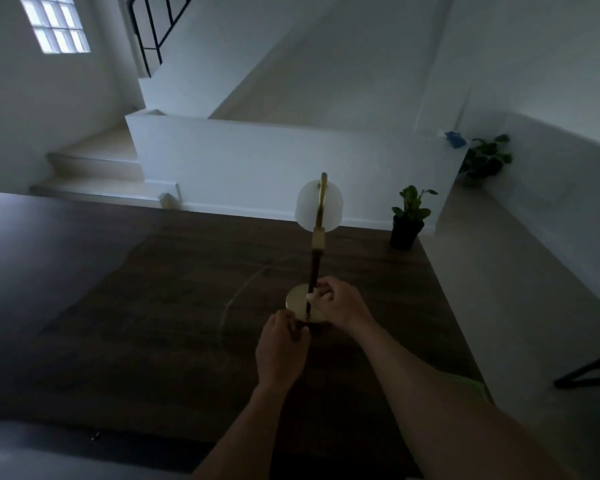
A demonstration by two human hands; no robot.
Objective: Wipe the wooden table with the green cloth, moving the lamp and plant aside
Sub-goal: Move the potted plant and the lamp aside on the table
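Observation:
A brass lamp [316, 237] with a white globe shade and a round gold base stands near the middle of the dark wooden table [153, 306]. My right hand [340, 303] grips the lamp's thin stem just above the base. My left hand [281, 351] holds the near edge of the base. A small potted plant [409, 220] in a black pot stands at the table's far right corner. The green cloth [468, 384] peeks out from under my right forearm at the table's right edge. A thin pale cord curves across the table left of the base.
A white half wall and stairs rise beyond the table's far edge. A second plant [487, 157] and a blue object [455, 139] sit on a ledge at the far right. A black hanger-like object [589, 374] lies on the floor at right.

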